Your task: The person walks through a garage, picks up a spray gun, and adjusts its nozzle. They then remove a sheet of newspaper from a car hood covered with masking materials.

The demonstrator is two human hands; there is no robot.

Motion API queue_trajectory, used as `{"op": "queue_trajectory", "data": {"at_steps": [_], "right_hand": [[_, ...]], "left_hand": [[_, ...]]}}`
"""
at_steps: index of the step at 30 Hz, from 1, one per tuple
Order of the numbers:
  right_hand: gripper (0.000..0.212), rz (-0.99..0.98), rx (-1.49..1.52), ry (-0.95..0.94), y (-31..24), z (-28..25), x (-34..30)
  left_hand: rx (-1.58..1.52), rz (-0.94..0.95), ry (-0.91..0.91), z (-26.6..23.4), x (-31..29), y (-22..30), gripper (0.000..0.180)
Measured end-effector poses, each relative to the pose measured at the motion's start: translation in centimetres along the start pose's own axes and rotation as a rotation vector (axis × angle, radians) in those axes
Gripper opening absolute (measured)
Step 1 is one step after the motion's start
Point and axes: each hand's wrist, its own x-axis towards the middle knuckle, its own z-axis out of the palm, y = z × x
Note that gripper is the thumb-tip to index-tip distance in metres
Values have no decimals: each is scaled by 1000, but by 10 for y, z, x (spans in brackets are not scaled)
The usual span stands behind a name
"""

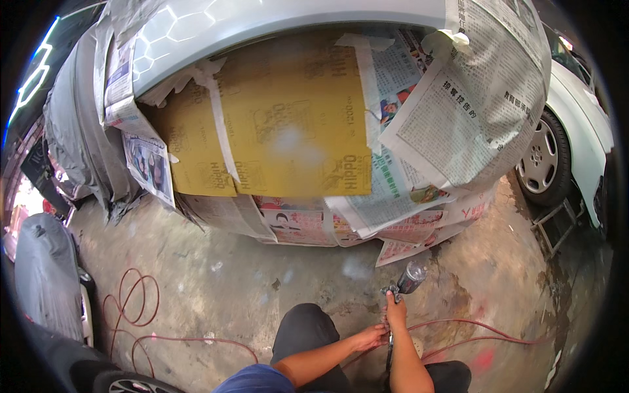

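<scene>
My right hand [396,313] is wrapped round the handle of a spray gun [391,290], which has a clear cup [413,276] tilted up to the right. Dark liquid shows in the cup's lower part. Against the lower end of the handle, my left hand [372,336] has its fingers closed, where a dark hose end [390,354] runs down. Exactly what those fingertips pinch is partly hidden. Beyond my hands stands a silvery car panel [295,14] masked with yellow-brown paper [295,124], newspaper [452,118] and tape. The gun is apart from it.
A red hose [485,322] crosses the concrete floor [216,275] and loops [141,298] at left. A white car [576,111] with a wheel [542,157] and a metal stand [557,229] are at right. A grey-covered vehicle part [46,275] is at left, and a tyre [131,383] at lower left.
</scene>
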Motion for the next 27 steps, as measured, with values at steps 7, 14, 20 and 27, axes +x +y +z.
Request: {"op": "queue_trajectory", "data": {"at_steps": [7,14,20,27], "right_hand": [[49,-83,-82,17,1,23,-9],[58,-241,-268,140,64,35,29],[56,-13,-160,66,27,38,-13],[53,-142,-162,98,42,50,-4]], "left_hand": [[-79,-11,144,-7,-9,0,23],[-43,-18,169,-8,-5,-19,27],[6,-41,202,-27,3,-39,27],[38,-4,231,-42,12,-45,27]]}}
